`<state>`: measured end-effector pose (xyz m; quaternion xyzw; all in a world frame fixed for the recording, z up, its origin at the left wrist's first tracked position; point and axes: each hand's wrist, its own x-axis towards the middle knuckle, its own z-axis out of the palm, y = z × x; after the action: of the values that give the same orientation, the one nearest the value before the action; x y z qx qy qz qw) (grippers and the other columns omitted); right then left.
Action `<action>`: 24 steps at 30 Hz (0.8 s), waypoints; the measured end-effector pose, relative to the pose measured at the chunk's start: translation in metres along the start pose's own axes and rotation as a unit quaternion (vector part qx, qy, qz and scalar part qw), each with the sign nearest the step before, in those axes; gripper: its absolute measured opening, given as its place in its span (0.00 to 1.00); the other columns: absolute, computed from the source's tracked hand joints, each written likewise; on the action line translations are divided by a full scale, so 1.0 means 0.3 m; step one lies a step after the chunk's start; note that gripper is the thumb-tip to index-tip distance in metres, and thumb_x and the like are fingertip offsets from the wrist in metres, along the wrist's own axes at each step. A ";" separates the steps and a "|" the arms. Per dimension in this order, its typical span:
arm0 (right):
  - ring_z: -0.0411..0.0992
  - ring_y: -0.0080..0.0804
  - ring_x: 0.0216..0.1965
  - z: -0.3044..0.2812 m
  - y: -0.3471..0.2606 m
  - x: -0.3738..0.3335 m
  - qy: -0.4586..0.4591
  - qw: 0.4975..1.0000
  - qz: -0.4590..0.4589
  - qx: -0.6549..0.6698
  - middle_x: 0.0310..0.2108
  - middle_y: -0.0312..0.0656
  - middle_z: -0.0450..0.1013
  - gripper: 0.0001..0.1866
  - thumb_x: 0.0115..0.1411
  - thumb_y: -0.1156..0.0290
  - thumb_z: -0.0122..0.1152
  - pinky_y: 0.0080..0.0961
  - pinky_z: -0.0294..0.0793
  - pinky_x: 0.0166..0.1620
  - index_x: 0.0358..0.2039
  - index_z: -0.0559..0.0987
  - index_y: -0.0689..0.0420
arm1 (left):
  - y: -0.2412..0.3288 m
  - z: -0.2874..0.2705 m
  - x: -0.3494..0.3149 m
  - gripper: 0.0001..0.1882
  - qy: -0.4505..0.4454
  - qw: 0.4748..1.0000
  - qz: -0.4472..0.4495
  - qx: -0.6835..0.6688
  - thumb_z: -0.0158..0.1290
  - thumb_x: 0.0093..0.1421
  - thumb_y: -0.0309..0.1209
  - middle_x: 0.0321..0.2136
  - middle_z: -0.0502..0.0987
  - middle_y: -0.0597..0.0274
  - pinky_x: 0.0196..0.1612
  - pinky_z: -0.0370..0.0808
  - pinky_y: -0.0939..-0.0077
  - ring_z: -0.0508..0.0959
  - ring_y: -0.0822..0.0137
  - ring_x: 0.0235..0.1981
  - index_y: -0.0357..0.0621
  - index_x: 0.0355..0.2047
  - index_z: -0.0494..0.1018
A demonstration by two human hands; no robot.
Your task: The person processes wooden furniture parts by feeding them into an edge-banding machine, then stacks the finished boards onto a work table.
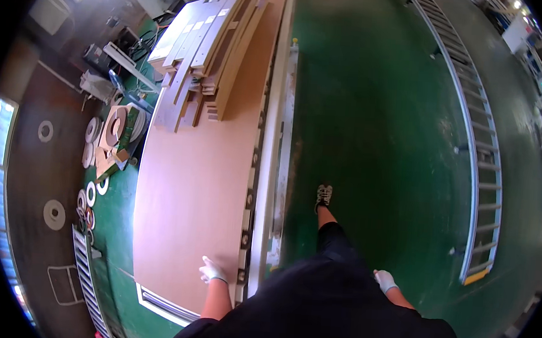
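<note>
My left hand [213, 270], in a white glove, rests flat on the near end of a long brown board [202, 170] that lies on a metal-framed bench. My right hand [385, 280], also gloved, hangs beside my hip over the green floor and holds nothing; its fingers look loosely curled. One leg steps forward, with a dark shoe [324, 196] on the floor just right of the bench rail [272, 137].
A stack of cut brown and grey wood strips [213, 45] lies at the board's far end. Round discs and offcuts [106, 139] sit on the floor to the left. A long metal roller conveyor [482, 165] runs along the right over green floor [381, 114].
</note>
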<state>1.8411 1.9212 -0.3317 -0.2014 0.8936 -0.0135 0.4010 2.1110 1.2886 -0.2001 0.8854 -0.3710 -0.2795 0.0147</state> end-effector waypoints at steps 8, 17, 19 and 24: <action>0.77 0.61 0.43 -1.028 -0.221 0.897 0.185 0.977 -0.058 0.093 0.37 0.60 0.79 0.28 0.72 0.48 0.46 0.53 0.74 0.47 0.33 0.82 0.62 | 0.598 0.218 -0.032 0.71 -0.078 0.974 0.079 0.196 0.55 0.46 0.80 0.75 0.44 0.35 0.71 0.47 0.30 0.42 0.31 0.75 0.47 0.77 0.41; 0.74 0.24 0.37 -2.166 -1.295 1.693 0.022 0.863 -0.169 0.476 0.39 0.37 0.78 0.17 0.65 0.58 0.64 0.23 0.72 0.41 0.48 0.81 0.55 | 0.916 0.283 -0.193 0.78 -0.081 0.981 -0.048 0.169 0.60 0.43 0.78 0.77 0.25 0.45 0.72 0.34 0.29 0.28 0.33 0.76 0.54 0.77 0.25; 0.74 0.26 0.38 -2.272 -1.556 1.737 -0.069 0.839 -0.139 0.522 0.39 0.37 0.78 0.18 0.59 0.60 0.65 0.25 0.72 0.41 0.47 0.80 0.53 | 0.936 0.287 -0.194 0.75 -0.075 0.982 -0.050 0.163 0.57 0.47 0.77 0.77 0.26 0.45 0.72 0.34 0.29 0.29 0.33 0.76 0.54 0.77 0.25; 0.75 0.44 0.55 -2.301 -1.947 1.937 -0.191 0.909 -0.187 0.321 0.56 0.50 0.76 0.25 0.70 0.54 0.56 0.42 0.73 0.58 0.60 0.74 0.57 | 1.057 0.371 -0.106 0.57 0.046 0.980 -0.168 0.095 0.49 0.62 0.69 0.77 0.36 0.44 0.74 0.41 0.36 0.38 0.34 0.76 0.52 0.78 0.37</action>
<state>1.1994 1.0742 -0.1684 -0.2242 0.6936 -0.3353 0.5968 1.8308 1.1004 -0.2046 0.9445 -0.2404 -0.2003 -0.1002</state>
